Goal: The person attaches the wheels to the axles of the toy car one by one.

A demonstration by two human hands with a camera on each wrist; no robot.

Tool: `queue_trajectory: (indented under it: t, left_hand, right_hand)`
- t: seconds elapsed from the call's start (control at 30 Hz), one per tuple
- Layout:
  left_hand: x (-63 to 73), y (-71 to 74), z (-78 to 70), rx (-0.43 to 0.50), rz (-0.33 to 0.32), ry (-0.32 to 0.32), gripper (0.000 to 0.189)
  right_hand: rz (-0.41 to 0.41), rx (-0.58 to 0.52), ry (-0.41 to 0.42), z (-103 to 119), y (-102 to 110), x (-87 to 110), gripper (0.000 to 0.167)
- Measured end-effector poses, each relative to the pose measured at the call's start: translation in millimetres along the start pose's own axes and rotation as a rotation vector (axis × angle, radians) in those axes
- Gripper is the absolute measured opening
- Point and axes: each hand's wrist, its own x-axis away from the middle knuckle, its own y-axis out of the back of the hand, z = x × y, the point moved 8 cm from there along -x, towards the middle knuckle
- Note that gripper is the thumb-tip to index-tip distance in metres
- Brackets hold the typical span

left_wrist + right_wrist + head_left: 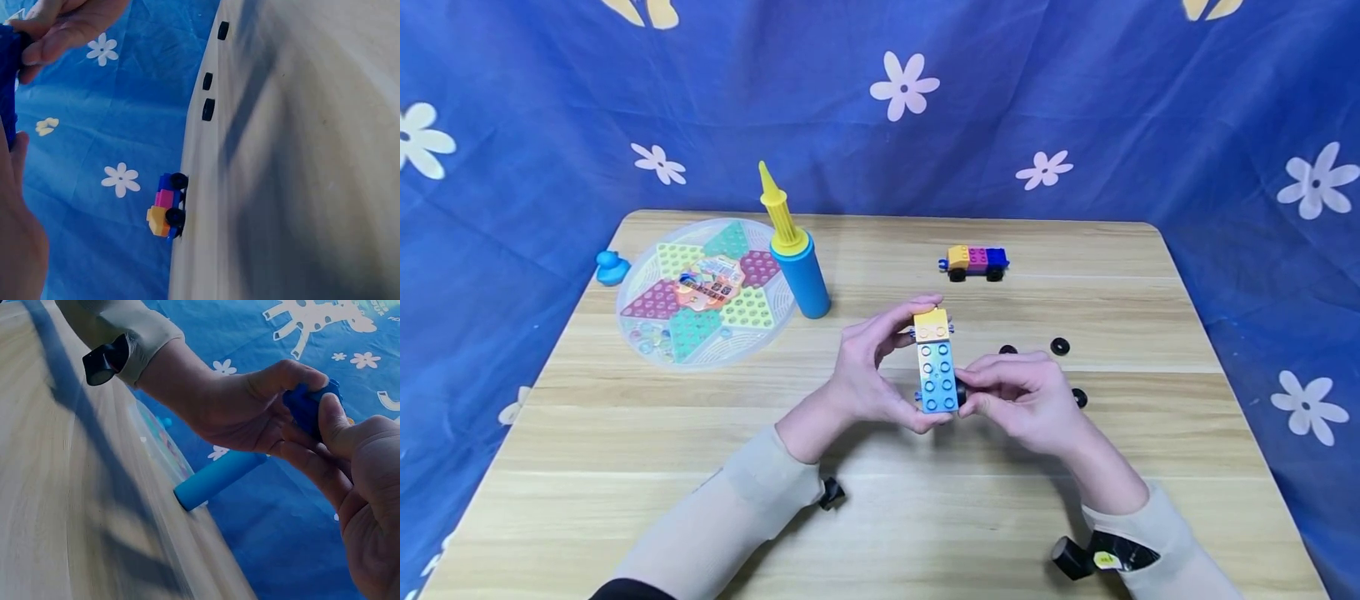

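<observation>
My left hand (872, 367) grips a toy block car (936, 375) by its two ends, with the thumb at the near end and fingers at the far end. The car has blue studded bricks and a yellow brick at its far end, and it is held up over the table. At the car's right side, near its close end, my right hand (1018, 396) pinches a black wheel (961, 392) between thumb and fingers. In the right wrist view the car's blue base (306, 409) shows between both hands, and the wheel is hidden there.
Loose black wheels (1060, 346) lie on the table (985, 517) just beyond and beside my right hand. A finished-looking block car (976, 262) stands farther back. At the left are a blue pump (805, 275) with yellow nozzle, a round game board (700, 333) and a blue duck (612, 268).
</observation>
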Motion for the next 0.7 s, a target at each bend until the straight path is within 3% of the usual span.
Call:
queue_trajectory:
  t: [0.2, 0.37, 0.53, 0.7]
  left_hand:
    - [-7.9, -2.6, -5.4, -0.012, 0.094, -0.003, 0.113]
    - [-11.1, -2.6, -3.7, -0.066, 0.145, 0.062, 0.118]
    - [-11.7, -3.6, 0.6, -0.154, 0.185, 0.117, 0.115]
    - [-12.1, -2.7, 1.2, -0.171, 0.177, 0.117, 0.112]
  right_hand:
    - [-0.003, -0.087, 0.008, 0.4, 2.0, 2.8, 0.028]
    - [-0.004, -0.066, -0.024, -2.6, 6.1, 2.9, 0.030]
    - [-0.005, 0.001, -0.096, -7.3, 10.6, 2.8, 0.032]
    - [-0.010, -0.010, -0.200, -14.6, 12.6, 4.4, 0.038]
